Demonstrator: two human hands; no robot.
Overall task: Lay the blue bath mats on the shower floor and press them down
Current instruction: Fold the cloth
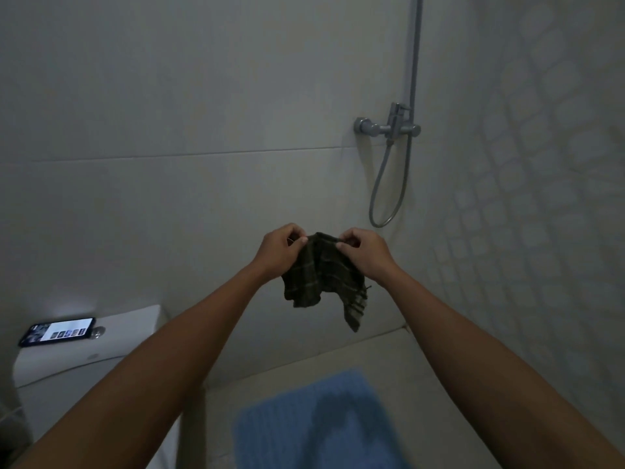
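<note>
From the head camera, both arms reached forward and up in a dim bathroom. The left hand and the right hand held a dark plaid cloth between them at its top edge, each with fingers and thumb curled in a pinch on the fabric. The cloth hung down in loose folds in front of the pale tiled wall, one lower corner trailing to the right.

Below the arms, a blue bath mat lay flat on the shower floor, near the bottom edge of the view, with a shadow across its middle. Neither hand touched it.

On the wall to the right, a chrome shower mixer was mounted, with a riser pipe going up and a hose looping down beneath it. At the left stood a white toilet cistern; a phone with its screen lit lay on the lid, just beside the flush button.
</note>
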